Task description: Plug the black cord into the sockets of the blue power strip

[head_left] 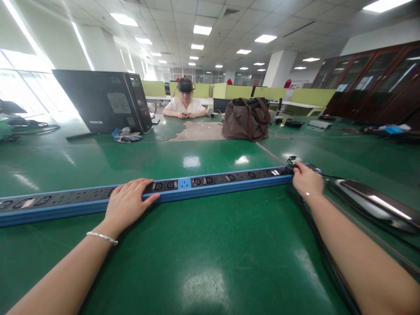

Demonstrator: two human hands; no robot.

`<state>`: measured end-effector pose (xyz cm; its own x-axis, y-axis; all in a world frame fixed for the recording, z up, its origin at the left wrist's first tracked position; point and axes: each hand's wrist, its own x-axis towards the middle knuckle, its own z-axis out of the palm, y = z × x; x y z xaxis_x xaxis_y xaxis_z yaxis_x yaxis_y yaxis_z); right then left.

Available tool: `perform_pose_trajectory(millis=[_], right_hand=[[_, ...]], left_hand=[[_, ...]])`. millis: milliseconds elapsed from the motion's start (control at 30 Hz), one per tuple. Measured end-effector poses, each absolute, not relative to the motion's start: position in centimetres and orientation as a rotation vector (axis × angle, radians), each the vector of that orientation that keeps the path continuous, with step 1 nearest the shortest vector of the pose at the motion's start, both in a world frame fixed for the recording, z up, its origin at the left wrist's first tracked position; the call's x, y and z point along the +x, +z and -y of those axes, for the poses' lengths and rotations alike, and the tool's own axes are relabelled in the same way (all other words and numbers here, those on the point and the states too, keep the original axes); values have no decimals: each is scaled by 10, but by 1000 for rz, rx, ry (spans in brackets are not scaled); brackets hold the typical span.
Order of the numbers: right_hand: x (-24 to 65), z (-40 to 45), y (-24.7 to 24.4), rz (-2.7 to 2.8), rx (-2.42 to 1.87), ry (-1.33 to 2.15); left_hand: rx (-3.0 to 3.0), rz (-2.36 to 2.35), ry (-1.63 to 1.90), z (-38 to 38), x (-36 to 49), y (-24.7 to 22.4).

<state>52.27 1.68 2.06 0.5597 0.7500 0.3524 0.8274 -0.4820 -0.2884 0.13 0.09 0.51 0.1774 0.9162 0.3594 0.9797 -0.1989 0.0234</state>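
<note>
A long blue power strip [218, 189] with black socket faces lies across the green table, slightly slanted. My left hand [129, 202] is closed over it left of the middle, fingers across the top and thumb along the front side. Near the strip's right end, my right hand [306, 180] pinches a black plug [290, 168] at the sockets. The fingers partly cover this plug, so I cannot tell how deep it sits. A black cable [316, 232] runs from under the right hand toward the front edge.
A silver and black device [377, 203] lies right of my right hand. Farther back are a black computer case [105, 103], gloves [127, 135] and a brown bag [246, 119]. Across the table sits a person [184, 105] with both hands together. Cables and tools [387, 130] lie at the far right.
</note>
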Motion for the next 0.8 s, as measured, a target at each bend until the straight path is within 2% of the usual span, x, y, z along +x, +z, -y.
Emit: perform_pose_trajectory(millis=[267, 500, 800], right_hand=[[517, -1, 62, 1023, -2058, -473], [493, -8, 67, 1281, -2075, -136], [492, -14, 57, 1504, -2101, -48]], left_hand=[[-2228, 1842, -435, -1, 2, 4], [-2214, 1844, -436, -1, 2, 5], [-2232, 1850, -471, -1, 2, 5]])
